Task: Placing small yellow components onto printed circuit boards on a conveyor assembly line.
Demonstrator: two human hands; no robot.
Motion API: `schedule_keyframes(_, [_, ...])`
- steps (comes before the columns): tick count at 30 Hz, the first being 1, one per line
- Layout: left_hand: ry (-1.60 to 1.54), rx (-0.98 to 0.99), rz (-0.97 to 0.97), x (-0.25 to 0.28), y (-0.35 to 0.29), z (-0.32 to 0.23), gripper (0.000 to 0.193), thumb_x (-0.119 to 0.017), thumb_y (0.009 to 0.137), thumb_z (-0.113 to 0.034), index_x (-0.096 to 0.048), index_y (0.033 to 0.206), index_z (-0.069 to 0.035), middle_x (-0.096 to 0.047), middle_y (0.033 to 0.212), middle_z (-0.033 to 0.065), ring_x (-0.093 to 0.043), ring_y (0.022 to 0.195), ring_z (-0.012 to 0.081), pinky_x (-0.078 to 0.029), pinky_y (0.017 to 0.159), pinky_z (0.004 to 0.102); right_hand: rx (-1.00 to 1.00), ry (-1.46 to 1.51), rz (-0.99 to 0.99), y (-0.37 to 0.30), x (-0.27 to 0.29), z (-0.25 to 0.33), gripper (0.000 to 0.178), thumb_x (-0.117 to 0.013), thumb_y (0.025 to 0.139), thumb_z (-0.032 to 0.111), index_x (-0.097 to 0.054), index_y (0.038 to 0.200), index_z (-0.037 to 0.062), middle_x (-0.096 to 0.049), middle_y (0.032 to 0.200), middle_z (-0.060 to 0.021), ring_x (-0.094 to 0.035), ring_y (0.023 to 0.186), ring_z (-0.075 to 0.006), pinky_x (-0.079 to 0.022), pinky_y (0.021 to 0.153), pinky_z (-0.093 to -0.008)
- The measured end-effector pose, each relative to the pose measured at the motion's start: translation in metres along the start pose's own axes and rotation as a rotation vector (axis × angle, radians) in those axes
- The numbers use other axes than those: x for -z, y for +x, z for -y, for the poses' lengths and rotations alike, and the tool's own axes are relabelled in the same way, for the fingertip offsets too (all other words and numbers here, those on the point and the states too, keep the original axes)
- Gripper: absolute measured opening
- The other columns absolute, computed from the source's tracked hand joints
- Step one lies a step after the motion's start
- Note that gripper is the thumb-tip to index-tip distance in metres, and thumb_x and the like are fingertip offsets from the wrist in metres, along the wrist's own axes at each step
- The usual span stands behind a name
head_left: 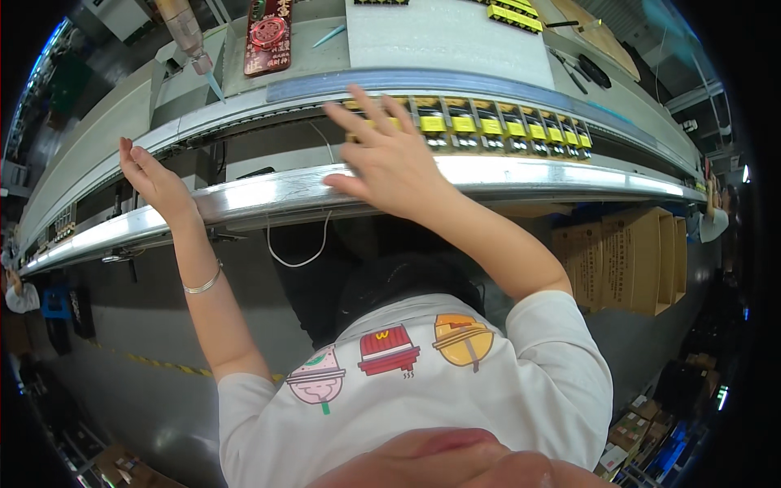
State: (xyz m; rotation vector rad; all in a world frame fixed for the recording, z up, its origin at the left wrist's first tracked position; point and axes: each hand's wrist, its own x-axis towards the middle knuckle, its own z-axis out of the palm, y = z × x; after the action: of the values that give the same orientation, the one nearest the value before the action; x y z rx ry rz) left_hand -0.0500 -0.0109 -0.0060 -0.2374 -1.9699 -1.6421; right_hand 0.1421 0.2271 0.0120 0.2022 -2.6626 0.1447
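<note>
Parts point(490, 126) in yellow and black stand in a row just beyond the near metal rail point(537, 174), right of centre. My right hand point(394, 159) is over the left end of that row, fingers spread apart; I cannot tell whether the fingertips touch the parts. My left hand point(160, 185) is raised at the same rail, well left of the row, its grip unclosed and fingers extended. On the worktop point(311, 65) beyond lie a red phone case point(268, 53) and a white mat point(447, 53) bearing further yellow blocks point(516, 18).
</note>
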Motion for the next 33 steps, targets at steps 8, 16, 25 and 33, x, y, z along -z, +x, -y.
schedule_keyframes(8, [0.082,-0.037,-0.020,0.018,0.028,0.089,0.045,-0.044,0.108,-0.030,-0.046,0.140,0.001,-0.053,0.138,0.0181,-0.052,0.124,0.0307,-0.038,0.108,0.0379,-0.307,-0.162,0.059,-0.048,0.016,-0.037,0.022,-0.067,0.088,0.032,-0.073,0.086,0.0106,-0.047,0.154,-0.0005,-0.026,0.151,-0.0355,-0.023,0.120,-0.0518])
schedule_keyframes(16, [0.152,-0.276,-0.122,0.015,0.044,0.099,0.036,-0.058,0.099,-0.022,-0.053,0.130,-0.003,-0.057,0.130,0.0152,-0.052,0.124,0.0335,-0.033,0.116,0.0470,-0.713,-0.493,0.179,-0.115,0.077,-0.101,0.035,-0.048,0.103,0.031,-0.075,0.097,0.0100,-0.040,0.159,-0.0077,-0.022,0.152,-0.0407,-0.021,0.119,-0.0582])
schedule_keyframes(25, [0.414,-0.283,-0.134,0.110,0.072,0.105,0.053,-0.061,0.096,-0.034,-0.048,0.138,-0.005,-0.047,0.147,0.0173,-0.024,0.149,0.0450,-0.023,0.122,0.0524,-0.924,-0.801,0.337,-0.129,0.079,-0.120,0.041,-0.042,0.107,0.030,-0.074,0.102,0.0063,-0.042,0.156,-0.0141,-0.024,0.151,-0.0394,-0.029,0.117,-0.0510])
schedule_keyframes(33, [1.103,0.078,-0.259,0.232,0.158,0.214,0.083,-0.069,0.089,-0.049,-0.037,0.150,-0.003,-0.036,0.155,0.0230,-0.018,0.150,0.0455,-0.018,0.123,0.0538,-0.355,-0.057,0.132,-0.061,0.027,-0.059,0.040,-0.039,0.107,0.029,-0.070,0.107,0.0035,-0.047,0.150,-0.0157,-0.035,0.145,-0.0366,-0.030,0.117,-0.0475])
